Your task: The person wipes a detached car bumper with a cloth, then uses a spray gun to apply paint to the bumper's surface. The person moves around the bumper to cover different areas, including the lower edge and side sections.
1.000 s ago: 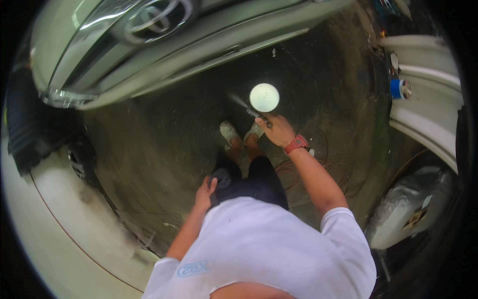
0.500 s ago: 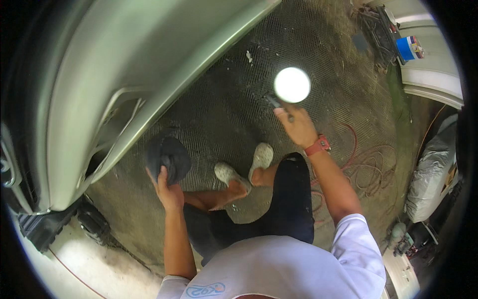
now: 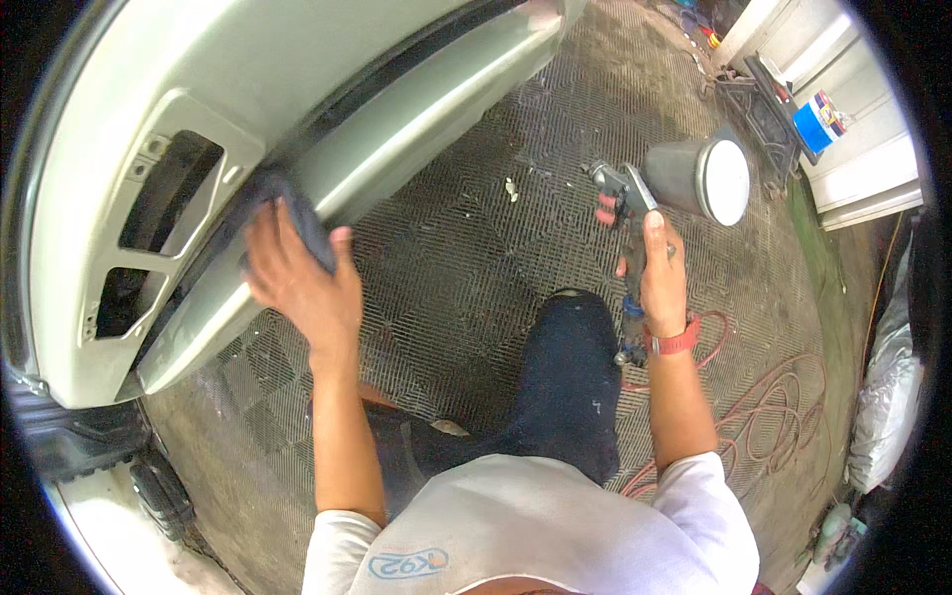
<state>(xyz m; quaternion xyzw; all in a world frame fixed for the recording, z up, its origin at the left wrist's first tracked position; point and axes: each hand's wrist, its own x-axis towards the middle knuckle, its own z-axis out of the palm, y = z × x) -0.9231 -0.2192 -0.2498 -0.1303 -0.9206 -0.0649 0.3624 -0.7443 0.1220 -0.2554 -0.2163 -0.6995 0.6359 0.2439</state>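
Note:
A pale metallic-green car body panel [image 3: 233, 84], with dark rectangular openings, fills the upper left. My left hand [image 3: 302, 273] holds a dark cloth [image 3: 302, 220] against the recess between the panel's upper face and lower ledge. Its fingers lie over the cloth, and the thumb stands out to the right. My right hand [image 3: 661, 263] grips a spray gun [image 3: 627, 188] out to the right, apart from the panel. A grey cup [image 3: 682, 171] with a white round end sits on the gun's far side.
A red hose [image 3: 778, 407] lies coiled on the ribbed dark mat [image 3: 446, 268] at right. A blue-and-white can [image 3: 819, 121] stands by a black frame [image 3: 759, 109] near the white door. A silver-grey wrapped bundle [image 3: 888, 407] lies along the right edge.
My left hand has moved up and left, bringing the dark cloth onto the panel. My right hand has shifted right and lower, and the spray gun is turned so its body shows. The view has shifted.

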